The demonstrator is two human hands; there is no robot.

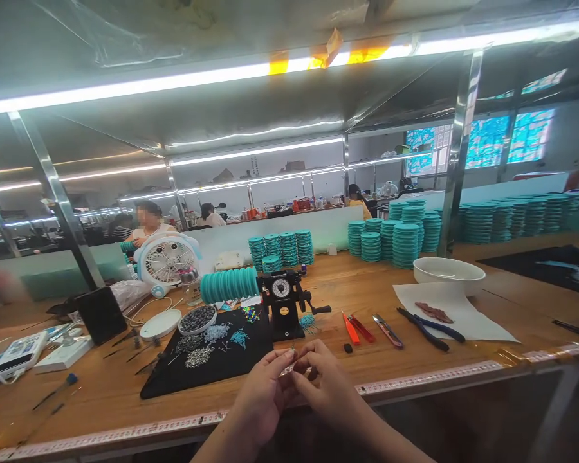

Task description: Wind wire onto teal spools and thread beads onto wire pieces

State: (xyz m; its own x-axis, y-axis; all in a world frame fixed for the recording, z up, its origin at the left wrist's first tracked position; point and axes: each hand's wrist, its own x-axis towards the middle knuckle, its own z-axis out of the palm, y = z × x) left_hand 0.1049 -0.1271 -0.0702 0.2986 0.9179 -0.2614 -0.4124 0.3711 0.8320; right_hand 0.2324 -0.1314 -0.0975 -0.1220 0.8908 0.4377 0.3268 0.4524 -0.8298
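My left hand (269, 390) and my right hand (324, 381) meet just above the front edge of the bench. Both are closed, fingertips pinched together around something too small to make out. Right behind them stands a black hand-crank winder (284, 302) with a round dial. A row of teal spools (229, 284) sits on its shaft, reaching left. Left of my hands lies a black mat (174, 372) with small silvery metal parts (199, 357), pale clear pieces (216, 332), teal bits (239, 338) and coloured beads (250, 314). A bowl of dark beads (197, 319) rests on its far side.
To the right lie orange-red tools (350, 328), a craft knife (388, 331), blue-handled pliers (429, 328) and a white bowl (448, 269) by white paper (482, 321). Teal spool stacks (405, 244) line the back. A fan (168, 260) stands left; a co-worker (149, 225) sits beyond.
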